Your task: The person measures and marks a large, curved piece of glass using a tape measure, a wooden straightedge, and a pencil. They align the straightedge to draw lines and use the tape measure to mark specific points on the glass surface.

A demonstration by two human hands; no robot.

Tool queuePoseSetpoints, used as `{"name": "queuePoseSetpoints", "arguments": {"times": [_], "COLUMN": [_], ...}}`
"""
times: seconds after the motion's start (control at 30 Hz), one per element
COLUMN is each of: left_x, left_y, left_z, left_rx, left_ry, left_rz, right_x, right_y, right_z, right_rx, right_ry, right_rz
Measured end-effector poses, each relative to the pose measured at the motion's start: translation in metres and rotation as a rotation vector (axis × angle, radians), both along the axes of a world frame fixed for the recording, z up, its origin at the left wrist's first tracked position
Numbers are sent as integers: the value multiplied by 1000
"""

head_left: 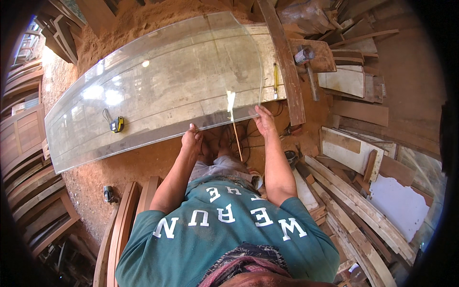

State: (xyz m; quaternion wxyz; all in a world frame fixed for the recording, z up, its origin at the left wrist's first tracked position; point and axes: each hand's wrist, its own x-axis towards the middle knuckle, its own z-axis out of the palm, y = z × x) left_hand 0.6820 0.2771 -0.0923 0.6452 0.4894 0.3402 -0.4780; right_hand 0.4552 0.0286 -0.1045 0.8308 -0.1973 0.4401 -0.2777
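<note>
A large clear sheet (167,71) with one curved end lies over a pale board (272,43) on the bench. My left hand (192,137) grips the sheet's near edge at its middle, thumb on top. My right hand (264,119) holds the same edge near the rounded right corner. A yellow-and-black tape measure (117,124) lies toward the sheet's left. A thin stick (237,138) with a pale tip crosses the near edge between my hands. A yellow pen-like tool (275,79) lies beside the sheet's right end.
A brown plank (282,62) runs across the bench's right end, near a hammer (313,83) and a can (304,55). Stacked frames and doors (24,124) line the left. Boards and offcuts (358,205) crowd the right. Cables (246,138) lie below my hands. A power tool (108,193) stands lower left.
</note>
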Motion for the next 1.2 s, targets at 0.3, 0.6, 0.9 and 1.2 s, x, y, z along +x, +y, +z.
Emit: {"name": "queuePoseSetpoints", "arguments": {"times": [0.3,0.6,0.9,1.2], "left_x": [0,-3,1,0], "left_y": [5,-3,0,-5], "left_z": [-8,1,-11,5], "left_rx": [-16,63,38,73], "left_ry": [6,49,37,44], "left_rz": [22,32,25,42], "right_x": [7,-1,1,-3], "right_y": [1,8,-11,-40], "right_z": [42,27,65,88], "right_rx": [133,35,-56,-195], "right_ry": [183,95,-41,-74], "right_rz": [76,24,-153,-153]}}
